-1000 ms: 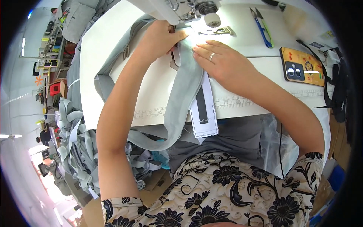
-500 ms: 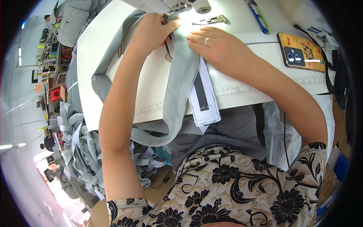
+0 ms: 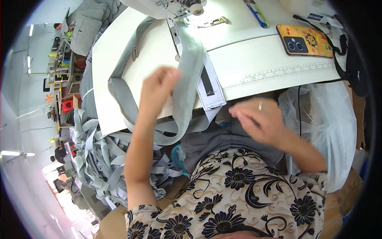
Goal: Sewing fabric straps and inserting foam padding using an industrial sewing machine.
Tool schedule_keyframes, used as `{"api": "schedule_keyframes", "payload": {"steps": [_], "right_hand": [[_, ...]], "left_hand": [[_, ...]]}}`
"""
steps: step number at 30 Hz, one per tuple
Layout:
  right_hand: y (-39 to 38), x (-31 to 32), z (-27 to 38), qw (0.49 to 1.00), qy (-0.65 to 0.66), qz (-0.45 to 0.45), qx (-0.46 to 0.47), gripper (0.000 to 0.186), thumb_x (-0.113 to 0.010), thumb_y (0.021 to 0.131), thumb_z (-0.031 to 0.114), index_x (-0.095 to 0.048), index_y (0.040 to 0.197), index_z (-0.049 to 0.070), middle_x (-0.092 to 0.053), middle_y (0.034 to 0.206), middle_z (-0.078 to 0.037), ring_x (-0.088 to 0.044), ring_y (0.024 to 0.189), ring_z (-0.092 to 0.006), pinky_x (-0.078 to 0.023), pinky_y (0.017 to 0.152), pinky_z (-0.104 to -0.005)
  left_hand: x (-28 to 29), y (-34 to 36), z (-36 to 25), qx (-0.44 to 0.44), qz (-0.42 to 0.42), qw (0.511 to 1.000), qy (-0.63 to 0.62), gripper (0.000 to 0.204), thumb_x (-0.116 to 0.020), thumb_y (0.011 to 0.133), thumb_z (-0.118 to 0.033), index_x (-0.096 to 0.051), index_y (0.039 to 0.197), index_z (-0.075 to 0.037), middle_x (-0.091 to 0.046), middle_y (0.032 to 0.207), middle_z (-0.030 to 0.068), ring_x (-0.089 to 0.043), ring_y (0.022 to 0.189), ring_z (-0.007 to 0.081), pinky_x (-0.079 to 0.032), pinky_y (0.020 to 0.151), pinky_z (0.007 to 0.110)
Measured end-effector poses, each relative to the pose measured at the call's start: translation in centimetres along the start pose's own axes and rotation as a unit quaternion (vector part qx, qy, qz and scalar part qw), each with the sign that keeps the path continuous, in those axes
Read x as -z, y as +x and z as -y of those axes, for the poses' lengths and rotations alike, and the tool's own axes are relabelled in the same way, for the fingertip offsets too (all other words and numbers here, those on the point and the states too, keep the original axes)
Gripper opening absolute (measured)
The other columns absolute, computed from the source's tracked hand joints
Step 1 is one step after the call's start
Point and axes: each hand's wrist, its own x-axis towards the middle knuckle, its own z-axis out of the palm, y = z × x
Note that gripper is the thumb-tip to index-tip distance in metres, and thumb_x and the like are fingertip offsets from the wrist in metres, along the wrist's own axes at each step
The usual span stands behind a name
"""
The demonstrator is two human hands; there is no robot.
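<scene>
A long grey fabric strip runs from under the sewing machine head over the table's near edge, curling in a loop below it. Beside the strip lies a white stitched fabric piece with a dark band along its middle. Just left of the strip, my left hand hovers over the table, blurred, its fingers curled with nothing visible in them. Off the table's front edge, over my lap, is my right hand, with a ring; its fingers are drawn together and blurred, and I see nothing in them.
A phone in an orange case and a blue-green cutter lie at the right of the white table. A ruler strip follows its front edge. A heap of grey strips is at the left; a clear plastic bag hangs right.
Both hands have come away from the strip at the machine and drawn back toward me, the right one past the table edge. The strip stays under the machine head. The view has shifted slightly.
</scene>
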Motion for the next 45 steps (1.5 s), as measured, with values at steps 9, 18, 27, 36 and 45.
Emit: {"api": "schedule_keyframes", "payload": {"steps": [9,18,27,36,45], "right_hand": [[-2.6,-9.5,-0.3,0.773,0.532,-0.123,-0.321,0.010,-0.067,0.091,0.009,-0.063,0.092,0.001,-0.066,0.089,0.000,-0.057,0.080,-0.0027,-0.046,0.070,-0.0194],[-2.7,-6.0,1.0,0.812,0.477,-0.073,-0.328,0.011,-0.067,0.090,0.005,-0.061,0.096,-0.001,-0.067,0.088,-0.002,-0.061,0.080,-0.0038,-0.049,0.069,-0.0182],[-5.5,-7.3,-0.6,0.813,0.465,-0.071,-0.342,0.008,-0.061,0.092,0.001,-0.061,0.099,-0.003,-0.067,0.089,-0.004,-0.062,0.079,-0.0060,-0.050,0.069,-0.0197],[-5.9,-7.5,-0.6,0.823,0.448,-0.071,-0.341,0.007,-0.062,0.092,0.002,-0.062,0.097,-0.003,-0.066,0.083,-0.001,-0.060,0.078,-0.0027,-0.048,0.066,-0.0187],[-1.0,-2.1,0.0,0.958,-0.247,-0.037,0.140,0.033,-0.061,0.081,0.008,-0.066,0.113,0.003,-0.064,0.120,-0.011,-0.060,0.114,-0.0270,-0.048,0.093,-0.0368]], "left_hand": [[-1.8,-10.6,-1.1,0.116,0.009,0.979,-0.167,0.027,-0.053,0.100,-0.021,-0.060,0.105,0.004,-0.068,0.080,0.0091,-0.066,0.069,0.0159,-0.055,0.063,0.028],[-3.2,-13.4,-4.3,0.102,0.126,0.971,-0.175,0.026,-0.059,0.098,-0.018,-0.065,0.112,0.003,-0.069,0.094,0.0029,-0.062,0.081,0.0064,-0.050,0.073,0.022],[-8.0,-14.2,0.8,0.119,-0.003,0.983,-0.140,0.033,-0.064,0.094,-0.010,-0.046,0.118,0.001,-0.070,0.080,0.0086,-0.065,0.068,0.0099,-0.051,0.058,0.022],[-9.0,-15.0,1.4,0.136,-0.004,0.966,-0.222,0.038,-0.062,0.096,-0.014,-0.050,0.128,0.004,-0.068,0.073,0.0018,-0.057,0.064,0.0022,-0.044,0.056,0.017],[-8.7,-14.7,2.5,0.179,0.037,0.912,-0.367,0.015,-0.060,0.097,-0.014,-0.060,0.101,0.000,-0.069,0.085,0.0042,-0.063,0.071,0.0070,-0.051,0.062,0.022]]}}
